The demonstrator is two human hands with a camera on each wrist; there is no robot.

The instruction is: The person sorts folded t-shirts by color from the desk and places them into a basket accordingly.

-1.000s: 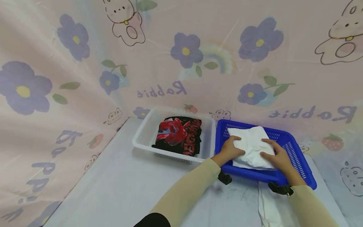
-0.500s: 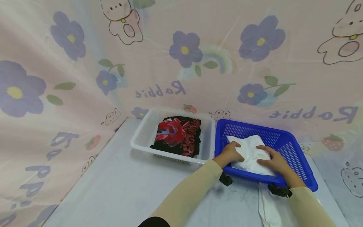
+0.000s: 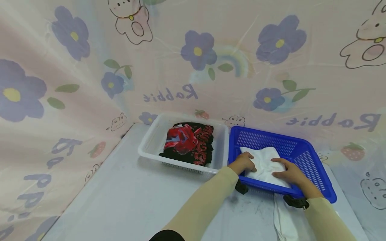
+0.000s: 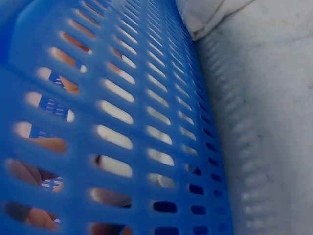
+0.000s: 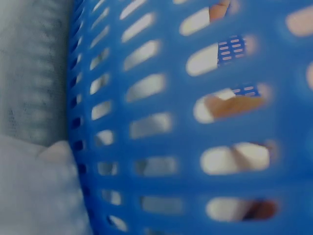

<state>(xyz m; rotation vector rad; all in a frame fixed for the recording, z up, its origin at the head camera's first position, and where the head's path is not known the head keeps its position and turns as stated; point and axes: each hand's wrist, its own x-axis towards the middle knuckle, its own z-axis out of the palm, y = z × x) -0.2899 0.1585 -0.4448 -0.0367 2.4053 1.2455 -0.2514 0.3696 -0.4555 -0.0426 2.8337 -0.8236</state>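
In the head view a folded white garment (image 3: 265, 164) lies low inside the blue plastic basket (image 3: 271, 135). My left hand (image 3: 243, 163) grips its left side, thumb and forefinger showing over the cloth. On the opposite side my right hand (image 3: 289, 172) holds it the same way, the other fingers largely hidden. Both wrist views look through the slotted basket wall (image 4: 139, 93), (image 5: 181, 142), with bits of fingers and white cloth behind the slots.
A white basket (image 3: 147, 149) stands left of the blue one, holding a folded black garment with a red print (image 3: 187, 144). Another white cloth (image 3: 284, 217) lies on the table (image 3: 126, 201) in front of the blue basket. A printed curtain (image 3: 169, 67) closes off the back and left.
Both hands have lowered the white garment from near the basket's rim down into it, drawing it slightly toward the front. In the last half second they have barely moved.
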